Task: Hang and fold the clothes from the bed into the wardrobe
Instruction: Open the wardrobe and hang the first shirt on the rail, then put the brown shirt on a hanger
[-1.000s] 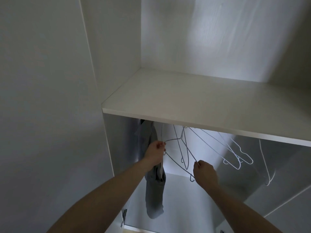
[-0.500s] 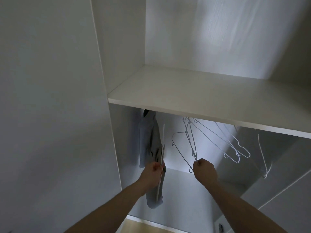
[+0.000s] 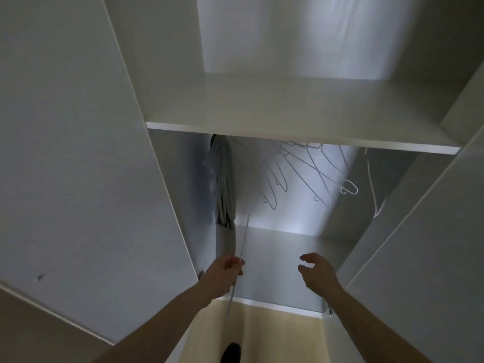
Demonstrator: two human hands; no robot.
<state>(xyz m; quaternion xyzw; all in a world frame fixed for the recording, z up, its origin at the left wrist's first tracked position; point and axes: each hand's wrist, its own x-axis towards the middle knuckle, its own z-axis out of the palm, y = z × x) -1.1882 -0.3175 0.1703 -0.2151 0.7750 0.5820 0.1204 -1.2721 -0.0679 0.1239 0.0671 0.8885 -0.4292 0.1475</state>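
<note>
Left hand (image 3: 222,273) grips loose wire hanger (image 3: 242,252), seen edge-on, just beside hung grey garment (image 3: 222,184); right hand (image 3: 318,273) spread, empty. Risk: hanger hook catches garment above grip, dragging it off rail.

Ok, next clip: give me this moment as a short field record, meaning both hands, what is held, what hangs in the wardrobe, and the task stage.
left hand: left hand grips a white hanger, seen edge-on, out in front of the wardrobe opening
right hand: right hand holds nothing, fingers loosely spread
hanging garment: one grey garment at the far left under the shelf
empty hangers: several empty wire hangers, blurred
task stage: hanger taken out, no garment on it yet
</note>
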